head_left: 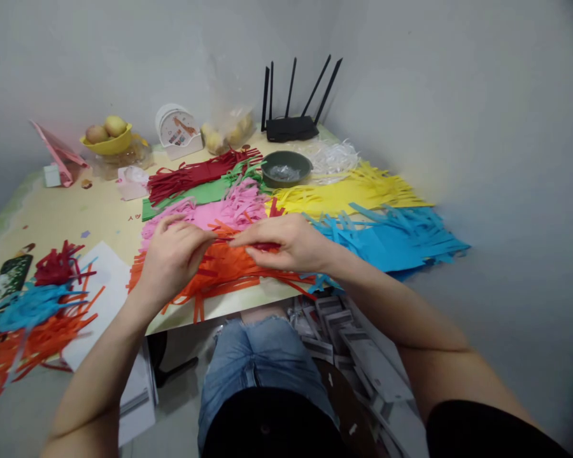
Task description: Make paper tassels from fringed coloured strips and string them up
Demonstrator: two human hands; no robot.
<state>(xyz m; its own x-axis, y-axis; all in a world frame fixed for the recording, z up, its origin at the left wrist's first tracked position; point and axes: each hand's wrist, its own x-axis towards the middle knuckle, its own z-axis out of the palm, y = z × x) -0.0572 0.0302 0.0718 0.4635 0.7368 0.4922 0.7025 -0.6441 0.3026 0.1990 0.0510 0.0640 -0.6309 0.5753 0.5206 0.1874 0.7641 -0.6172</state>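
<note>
Both hands meet over a pile of orange fringed strips [233,270] at the table's front edge. My left hand [174,251] is closed in a pinch on the left end of a thin dark red strip [267,246]. From the right, my right hand [289,242] has its fingers closed around the same strip. Part of it is hidden by the fingers. Behind the hands lie fringed sheets: pink [210,215], green [184,196] and dark red [195,173]. Fringed yellow [334,196] and blue [386,245] sheets spread to the right.
A dark green bowl [286,168] with clear bits stands behind, near white strands [337,159] and a black router [291,129]. Left are a phone [9,280], red, blue and orange strip bundles [35,305] and white paper [107,280]. A yellow fruit bowl [107,144] sits at the back.
</note>
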